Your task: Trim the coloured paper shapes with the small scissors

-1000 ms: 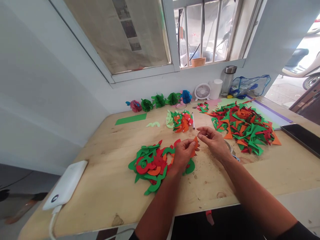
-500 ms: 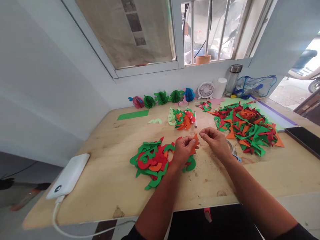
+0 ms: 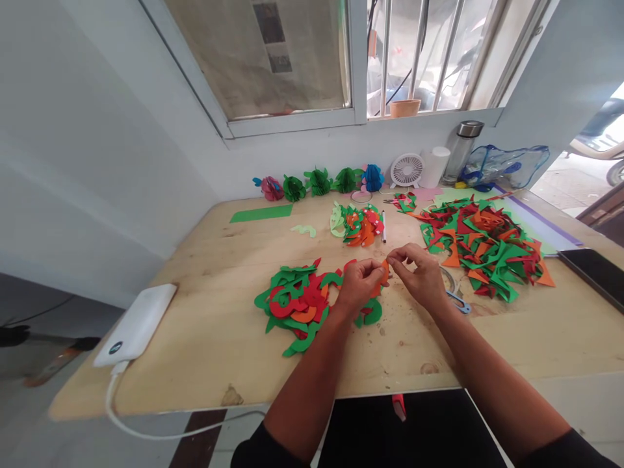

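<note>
In the head view my left hand (image 3: 359,285) pinches a small orange paper piece (image 3: 385,270) above the table. My right hand (image 3: 418,274) is closed in a pinch, its fingertips at the upper edge of that same piece. Whether something small is also between the right fingertips I cannot make out. Under and left of my left forearm lies a loose pile of curved green, red and orange paper cutouts (image 3: 297,304), partly hidden by the arm. A roll of tape (image 3: 449,279) and a blue-handled cutter (image 3: 458,301) lie beside my right wrist.
A heap of paper scraps (image 3: 487,244) covers the right side, near a black phone (image 3: 592,276). Further back are a small cutout pile (image 3: 358,224), a pen (image 3: 383,227), paper ornaments (image 3: 319,182), a fan (image 3: 407,171) and a bottle (image 3: 461,153). A white power bank (image 3: 136,325) lies left.
My right hand has moved left, bringing its fingertips to the orange paper piece, which stays in my left hand. The camera view has shifted slightly.
</note>
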Motion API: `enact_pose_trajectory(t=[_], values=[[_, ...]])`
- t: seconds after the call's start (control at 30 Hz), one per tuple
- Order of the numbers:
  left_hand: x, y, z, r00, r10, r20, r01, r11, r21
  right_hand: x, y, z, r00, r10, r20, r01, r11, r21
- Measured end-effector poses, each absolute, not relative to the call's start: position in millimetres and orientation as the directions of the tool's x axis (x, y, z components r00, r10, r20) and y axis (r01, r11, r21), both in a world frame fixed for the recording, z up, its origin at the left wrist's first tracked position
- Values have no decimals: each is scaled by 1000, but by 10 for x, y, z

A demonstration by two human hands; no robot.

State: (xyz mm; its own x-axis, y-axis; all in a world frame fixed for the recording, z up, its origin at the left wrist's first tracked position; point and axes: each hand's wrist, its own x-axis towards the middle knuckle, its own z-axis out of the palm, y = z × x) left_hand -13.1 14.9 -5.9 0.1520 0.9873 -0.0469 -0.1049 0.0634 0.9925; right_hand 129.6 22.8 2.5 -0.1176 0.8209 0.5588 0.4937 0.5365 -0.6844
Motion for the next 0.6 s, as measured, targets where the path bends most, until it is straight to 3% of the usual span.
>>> enact_pose_trajectory(t=[0.33,0.6], values=[[-163,136,37,149,989,-23,-151,46,987,1307,235,9,-238,794,559,504,593,-628],[-185,163,-28,189,982,10,-114,12,993,1307,225,39,-193,791,580,531,581,-617]])
